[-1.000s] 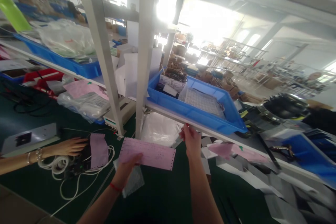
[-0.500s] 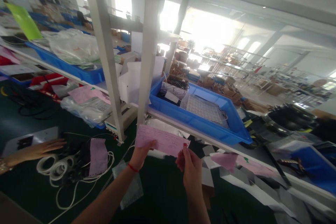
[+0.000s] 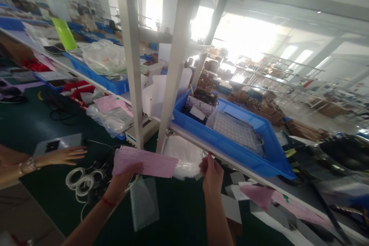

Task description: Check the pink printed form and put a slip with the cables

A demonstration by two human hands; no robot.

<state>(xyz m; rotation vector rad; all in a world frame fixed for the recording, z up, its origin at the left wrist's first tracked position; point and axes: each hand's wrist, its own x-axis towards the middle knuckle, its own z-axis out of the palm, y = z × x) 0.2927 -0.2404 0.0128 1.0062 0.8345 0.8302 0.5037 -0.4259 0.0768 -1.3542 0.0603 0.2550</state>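
Observation:
My left hand [image 3: 120, 182] is shut on the left part of a pink paper slip [image 3: 150, 162] and holds it flat above the dark green mat [image 3: 178, 215]. My right hand [image 3: 211, 172] is raised with its back to me, just below the shelf edge [image 3: 201, 144]. Its fingertips are at the edge of a clear plastic bag [image 3: 184, 155], and I cannot tell whether they pinch it. A small bubble bag [image 3: 144, 201] lies on the mat below the slip.
A blue tray [image 3: 230, 150] with parts sits on the shelf behind two white uprights [image 3: 132, 65]. At the left, another person's hand [image 3: 66, 155] rests by a grey plate [image 3: 57, 144] and white cable coils [image 3: 82, 180]. More pink slips [image 3: 259, 194] lie at the right.
My right hand has let go of the slip's right end and moved up to the plastic bag. My left hand has carried the slip left and lower. The view has swung left.

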